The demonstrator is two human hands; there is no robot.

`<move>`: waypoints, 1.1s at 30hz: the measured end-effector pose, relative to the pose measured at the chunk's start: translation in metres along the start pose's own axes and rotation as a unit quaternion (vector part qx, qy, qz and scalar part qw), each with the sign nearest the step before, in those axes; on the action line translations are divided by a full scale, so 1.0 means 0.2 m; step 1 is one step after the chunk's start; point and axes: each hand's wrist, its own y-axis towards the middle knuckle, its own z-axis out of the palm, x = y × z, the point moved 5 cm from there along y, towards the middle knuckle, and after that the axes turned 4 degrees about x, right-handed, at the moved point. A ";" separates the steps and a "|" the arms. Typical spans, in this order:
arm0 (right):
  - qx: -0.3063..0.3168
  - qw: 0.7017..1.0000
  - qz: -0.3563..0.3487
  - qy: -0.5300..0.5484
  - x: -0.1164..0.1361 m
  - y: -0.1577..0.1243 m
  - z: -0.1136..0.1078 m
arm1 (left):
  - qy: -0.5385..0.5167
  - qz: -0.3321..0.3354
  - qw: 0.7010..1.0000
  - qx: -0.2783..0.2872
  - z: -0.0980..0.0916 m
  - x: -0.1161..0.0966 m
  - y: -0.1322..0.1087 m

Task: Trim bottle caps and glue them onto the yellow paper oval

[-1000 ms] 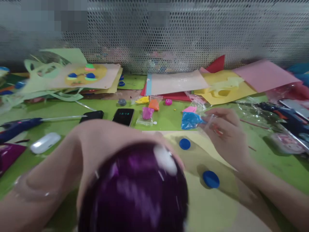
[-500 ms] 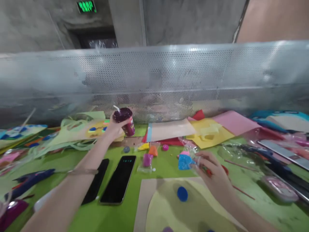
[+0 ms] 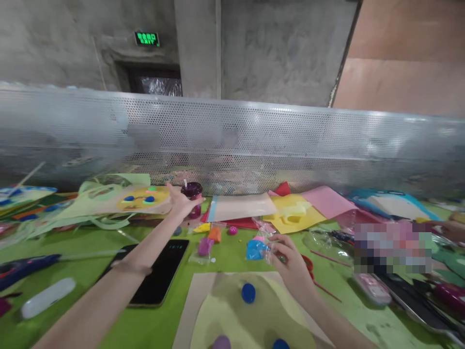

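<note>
My left hand (image 3: 181,199) reaches to the back of the table with its fingers spread beside a dark purple cup (image 3: 195,209) with a white straw. At the centre right, my right hand (image 3: 285,252) has its fingers closed on the clear wrapper of a blue clay packet (image 3: 255,249). Near it lie a purple clay packet (image 3: 205,246), an orange one (image 3: 215,234) and a pink ball (image 3: 233,230). A pale yellow paper circle (image 3: 232,315) with a blue clay disc (image 3: 248,293) lies in front.
A black phone (image 3: 160,276) lies under my left forearm. Glue guns (image 3: 32,269), coloured paper (image 3: 298,213) and a yellow face craft (image 3: 145,198) lie around. A perforated metal panel (image 3: 232,140) stands behind. Another person's hand (image 3: 448,228) shows at the far right.
My left hand has opened and let go of the cup, which stands at the back. My right hand still holds the blue packet. The view has tilted up and shifted right.
</note>
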 end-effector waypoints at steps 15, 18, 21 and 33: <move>0.121 0.991 -0.051 -0.027 0.16 -0.11 0.11 | -0.205 -0.175 0.826 0.495 0.33 -0.04 -0.98; 0.149 0.986 -0.053 -0.048 0.18 -0.13 0.12 | -0.214 -0.182 0.835 0.474 0.31 -0.04 -0.98; 0.153 0.987 -0.034 -0.028 0.20 -0.13 0.13 | -0.223 -0.188 0.835 0.466 0.31 -0.04 -1.00; 0.021 0.998 -0.053 -0.035 0.19 -0.13 0.08 | -0.267 -0.180 0.853 0.412 0.29 -0.05 -0.99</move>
